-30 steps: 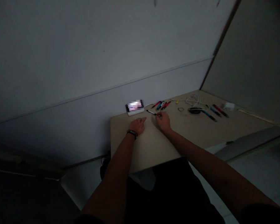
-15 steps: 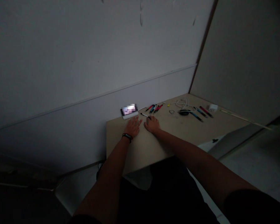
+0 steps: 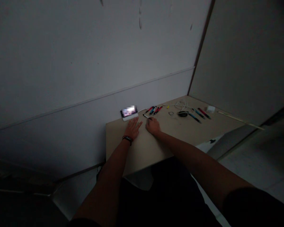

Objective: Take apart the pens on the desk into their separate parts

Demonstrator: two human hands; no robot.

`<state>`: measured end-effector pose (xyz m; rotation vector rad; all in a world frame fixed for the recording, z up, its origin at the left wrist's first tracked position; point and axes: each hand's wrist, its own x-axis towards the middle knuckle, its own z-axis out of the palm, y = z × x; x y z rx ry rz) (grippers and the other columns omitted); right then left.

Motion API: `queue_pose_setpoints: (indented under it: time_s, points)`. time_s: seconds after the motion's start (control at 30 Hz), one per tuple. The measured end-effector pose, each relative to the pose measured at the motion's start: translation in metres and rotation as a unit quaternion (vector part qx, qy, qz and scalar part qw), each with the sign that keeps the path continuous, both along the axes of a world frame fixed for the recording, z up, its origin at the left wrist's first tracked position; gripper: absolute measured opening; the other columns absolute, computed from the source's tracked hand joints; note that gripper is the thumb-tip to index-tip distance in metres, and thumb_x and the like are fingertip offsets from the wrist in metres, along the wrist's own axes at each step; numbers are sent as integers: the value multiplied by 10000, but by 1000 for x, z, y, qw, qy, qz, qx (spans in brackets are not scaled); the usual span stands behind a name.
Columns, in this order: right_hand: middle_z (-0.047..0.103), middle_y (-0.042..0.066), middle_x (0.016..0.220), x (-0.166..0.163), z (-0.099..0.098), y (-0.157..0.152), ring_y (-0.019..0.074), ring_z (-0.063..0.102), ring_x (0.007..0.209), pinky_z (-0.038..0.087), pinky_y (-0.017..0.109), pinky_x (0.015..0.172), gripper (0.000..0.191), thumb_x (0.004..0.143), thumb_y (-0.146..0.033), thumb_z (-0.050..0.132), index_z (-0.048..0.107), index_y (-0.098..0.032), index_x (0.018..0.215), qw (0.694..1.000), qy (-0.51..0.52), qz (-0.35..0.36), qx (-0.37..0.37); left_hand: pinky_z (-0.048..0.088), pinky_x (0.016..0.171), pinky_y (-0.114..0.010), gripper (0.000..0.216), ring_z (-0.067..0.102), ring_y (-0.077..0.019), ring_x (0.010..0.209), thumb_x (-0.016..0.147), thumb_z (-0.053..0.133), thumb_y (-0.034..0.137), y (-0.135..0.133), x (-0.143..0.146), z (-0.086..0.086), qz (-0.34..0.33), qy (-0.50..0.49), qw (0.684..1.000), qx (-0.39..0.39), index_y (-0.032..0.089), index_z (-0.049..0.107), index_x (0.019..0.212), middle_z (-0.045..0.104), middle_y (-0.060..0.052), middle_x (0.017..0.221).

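Observation:
My left hand [image 3: 132, 127] lies flat on the table with its fingers spread, just in front of a white stand [image 3: 130, 117] that bears a phone [image 3: 129, 111] with a lit screen. A dark bracelet circles the left wrist. Close by on the right, my right hand [image 3: 153, 126] rests on the table with curled fingers. They close on the dark near end of a white and black pen [image 3: 146, 116]; its other end points away toward the phone stand. The exact grip is hard to see in the dim light.
Several red, blue and dark pens [image 3: 153, 110] lie behind my right hand. Farther right are a coiled white cable [image 3: 181, 104], a black oval object [image 3: 182, 113], more pens [image 3: 194, 118] and a white adapter [image 3: 210, 109]. A wall [image 3: 156, 90] borders the table's back.
My right hand's fingers have curled in more at the pen's near end. My left hand stays flat in its place. The whole view has shifted slightly.

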<state>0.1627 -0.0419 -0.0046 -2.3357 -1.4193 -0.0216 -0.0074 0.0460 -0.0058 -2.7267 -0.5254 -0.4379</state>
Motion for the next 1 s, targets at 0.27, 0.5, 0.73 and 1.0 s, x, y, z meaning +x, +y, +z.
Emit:
queue_pose_setpoints:
  time_s: [0.27, 0.5, 0.73, 1.0]
  points:
    - [453, 182, 1466, -1, 2, -2, 306, 447, 1282, 372, 411, 1071, 431, 936, -233, 452, 546, -110, 1338, 1000, 5, 3, 8, 149, 1205, -541, 751, 161, -305, 1515, 848, 534, 164, -1, 0, -1, 9, -11, 1000, -12, 246, 290, 1554, 164, -131, 1645]
    - [411, 176, 1500, -3, 2, -6, 302, 418, 1318, 356, 408, 1098, 477, 917, -219, 459, 497, -112, 1380, 999, 10, 18, 25, 119, 1210, -555, 786, 125, -304, 1521, 829, 547, 148, -2, -2, -2, 19, -23, 999, -26, 249, 271, 1558, 115, -133, 1651]
    - [365, 183, 1531, -6, -1, -15, 286, 383, 1359, 339, 403, 1129, 584, 888, -183, 438, 409, -83, 1462, 994, 23, 73, 78, 168, 1191, -588, 761, 137, -322, 1517, 837, 525, 134, -7, -4, -1, 39, -42, 998, -38, 236, 286, 1553, 138, -146, 1645]
    - [471, 176, 1450, -12, -4, -29, 237, 435, 1340, 349, 399, 1147, 502, 893, -163, 409, 527, -99, 1377, 963, 13, 227, 145, 223, 1197, -528, 598, 202, -280, 1507, 934, 343, 93, -12, 0, -1, -40, -22, 999, -10, 174, 348, 1527, 261, -130, 1618]
